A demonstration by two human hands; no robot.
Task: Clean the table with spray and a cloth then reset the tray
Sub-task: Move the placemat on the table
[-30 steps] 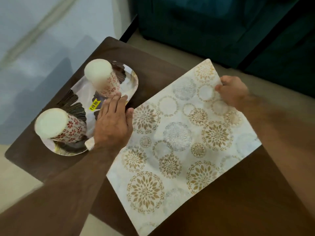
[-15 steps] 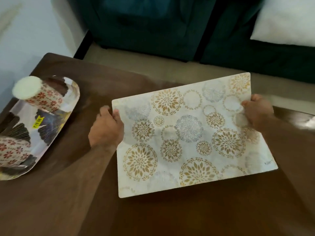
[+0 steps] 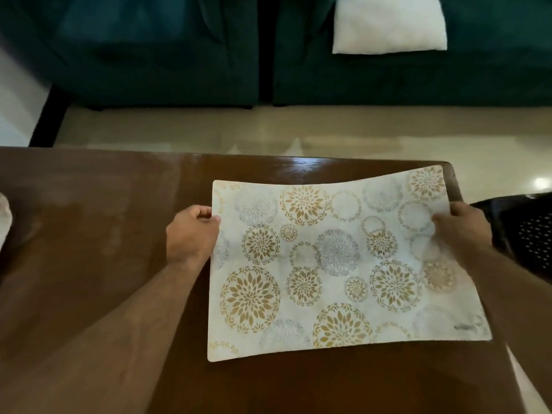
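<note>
A white placemat (image 3: 331, 264) with gold and grey flower circles sits over the right half of the dark brown wooden table (image 3: 89, 234). My left hand (image 3: 191, 234) pinches its left edge. My right hand (image 3: 463, 231) grips its right edge, and the far right corner bends upward. At the far left edge of the view only a pale sliver of a cup (image 3: 4, 216) shows. No spray bottle or cloth is in view.
A dark green sofa (image 3: 149, 49) with a white cushion (image 3: 388, 23) stands beyond the table across a strip of beige floor. A black perforated object (image 3: 525, 231) sits just past the table's right edge.
My left hand left the tray and took the placemat's left edge. Both hands moved the mat to the right end of the table. The view turned right, so the tray and cups slid out of sight.
</note>
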